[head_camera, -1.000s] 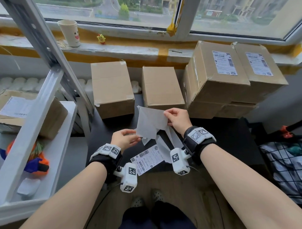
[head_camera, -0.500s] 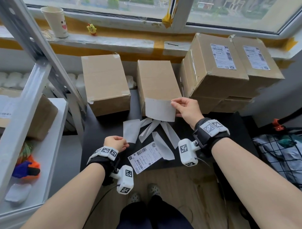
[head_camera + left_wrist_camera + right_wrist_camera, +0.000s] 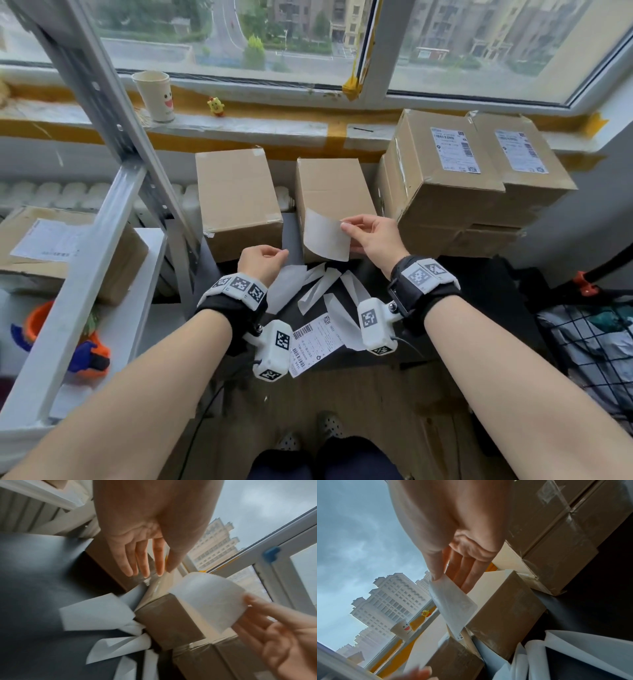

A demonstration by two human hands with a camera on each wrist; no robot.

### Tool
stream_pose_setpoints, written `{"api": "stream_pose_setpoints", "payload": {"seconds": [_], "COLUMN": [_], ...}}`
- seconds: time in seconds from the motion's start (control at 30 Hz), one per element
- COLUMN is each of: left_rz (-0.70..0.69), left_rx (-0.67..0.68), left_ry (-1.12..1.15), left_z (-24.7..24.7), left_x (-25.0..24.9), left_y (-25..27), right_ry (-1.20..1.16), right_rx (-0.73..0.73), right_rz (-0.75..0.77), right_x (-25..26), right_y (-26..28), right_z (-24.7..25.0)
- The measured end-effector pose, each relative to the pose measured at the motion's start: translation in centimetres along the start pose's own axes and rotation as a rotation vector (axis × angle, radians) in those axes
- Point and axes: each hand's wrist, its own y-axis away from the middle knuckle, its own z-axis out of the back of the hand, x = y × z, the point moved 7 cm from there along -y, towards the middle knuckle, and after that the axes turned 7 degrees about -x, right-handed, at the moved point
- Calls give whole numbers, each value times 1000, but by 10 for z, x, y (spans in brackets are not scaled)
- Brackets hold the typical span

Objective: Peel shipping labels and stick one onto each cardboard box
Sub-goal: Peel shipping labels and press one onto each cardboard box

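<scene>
Right grip (image 3: 371,236) pinching a peeled label (image 3: 327,238) over the middle box (image 3: 334,192), left grip (image 3: 262,262) released beside it; by my count two boxes (image 3: 479,171) labelled, two on the desk (image 3: 496,301) bare.

Blank-side white label (image 3: 327,236) curled over plain middle cardboard box (image 3: 334,192) front edge, unlabelled

Matt brown cardboard boxes (image 3: 330,192), thin white paper label (image 3: 325,236), dark matt tabletop (image 3: 486,294).
</scene>
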Motion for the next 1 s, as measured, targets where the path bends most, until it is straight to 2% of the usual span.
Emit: {"api": "stream_pose_setpoints", "payload": {"seconds": [0.07,0.17,0.37,0.53,0.73,0.8,0.9,1.0], "left_rz": [41,75,61,11,-26,-24,18,75], "left_rx": [62,131,66,91,42,21,42,86], "left_ry": [138,214,219,192,233,258,310,369], "left_z": [-5,-10,-7,-18,-31,-37,-50,-65], "left_x": [-22,-52,-78,-98,-119,-122,-123,-120], "left_y": [3,7,2,-9,-19,-26,-36,-46], "right_ry": [17,53,77,112,111,93,128,160], "right_rx": [7,43,95,105,130,73,-104,-140], "right_rz": [26,62,106,177,169,152,142,36], "right_x": [8,21,29,37,36,32,20,-3], "right_y": [2,6,5,-7,-32,-44,-65,-88], "right_z": [-2,-7,-12,-9,3,13,34,36]}}
